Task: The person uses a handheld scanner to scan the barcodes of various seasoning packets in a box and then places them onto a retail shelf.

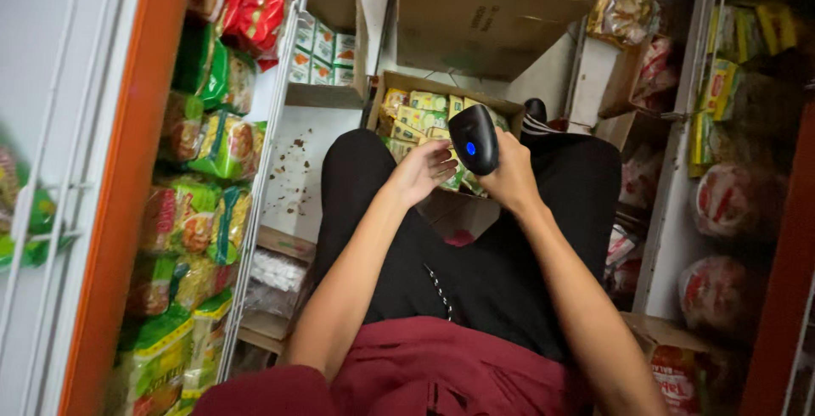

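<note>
Right hand (509,177) grips a black scanner (474,138) (long axis upright); left hand (422,171), fingers loosely spread, touches it above the open carton's (407,85) near edge.

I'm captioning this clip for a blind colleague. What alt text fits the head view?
Seen from above, a seated person's right hand holds a black handheld scanner while the left hand rests beside it, above an open cardboard box of small yellow packets. Shelves of bagged snacks line both sides of the narrow aisle.
</note>
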